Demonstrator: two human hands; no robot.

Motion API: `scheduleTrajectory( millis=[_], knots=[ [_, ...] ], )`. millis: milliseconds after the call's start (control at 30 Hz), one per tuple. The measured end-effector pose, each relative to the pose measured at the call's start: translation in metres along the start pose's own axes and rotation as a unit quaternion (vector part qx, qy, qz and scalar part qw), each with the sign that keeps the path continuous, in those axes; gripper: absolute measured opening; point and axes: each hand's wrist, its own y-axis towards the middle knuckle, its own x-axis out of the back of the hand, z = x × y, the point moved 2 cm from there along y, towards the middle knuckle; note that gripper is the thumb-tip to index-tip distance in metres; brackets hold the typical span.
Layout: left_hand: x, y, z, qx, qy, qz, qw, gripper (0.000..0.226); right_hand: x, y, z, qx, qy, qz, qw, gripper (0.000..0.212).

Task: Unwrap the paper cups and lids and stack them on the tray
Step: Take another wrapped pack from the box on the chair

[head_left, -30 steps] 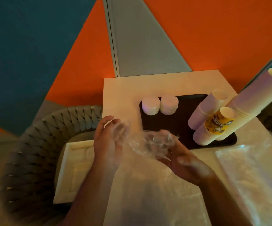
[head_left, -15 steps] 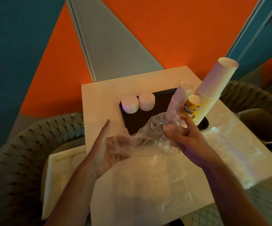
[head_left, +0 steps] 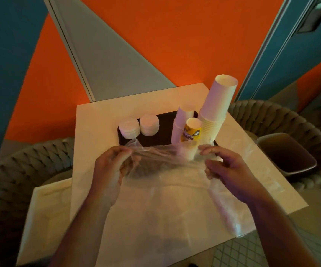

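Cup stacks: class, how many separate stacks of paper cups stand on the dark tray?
3. A tall white stack at the right end, a shorter white stack to its left, and a small yellow printed stack in front. The plastic wrap may hide more.

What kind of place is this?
Probably a café or lounge corner: a small square table flanked by woven chairs, bright orange and teal walls, and paper cup stacks on a dark tray.

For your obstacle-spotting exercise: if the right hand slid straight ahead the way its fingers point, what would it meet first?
Probably the yellow printed cup at the tray's near edge; the right hand points up-left toward it through the clear plastic wrap. Depth is uncertain.
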Motion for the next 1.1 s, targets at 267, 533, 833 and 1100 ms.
scheduleTrajectory(
  millis=[267, 533, 833, 1100],
  knots=[
    [-0.057, -0.027, 0.024, -0.039, 0.188, 0.049, 0.980, 0.020, 0.067, -0.007, 0.002, -0.039, -0.045, 0.047, 0.997, 0.074],
    [-0.090, -0.042, 0.042, -0.014, 0.082, 0.024, 0.996, 0.010, 0.116, -0.009, -0.005, 0.006, 0.037, -0.088, 0.995, 0.039],
    [-0.106, -0.046, 0.046, -0.078, 0.077, 0.085, 0.990, 0.041, 0.150, -0.016, -0.005, -0.023, 0.036, -0.017, 0.999, 0.041],
    [-0.107, -0.047, 0.047, -0.087, 0.132, 0.135, 0.978, 0.031, 0.159, -0.020, 0.005, -0.082, -0.020, 0.131, 0.988, 0.103]
  ],
)
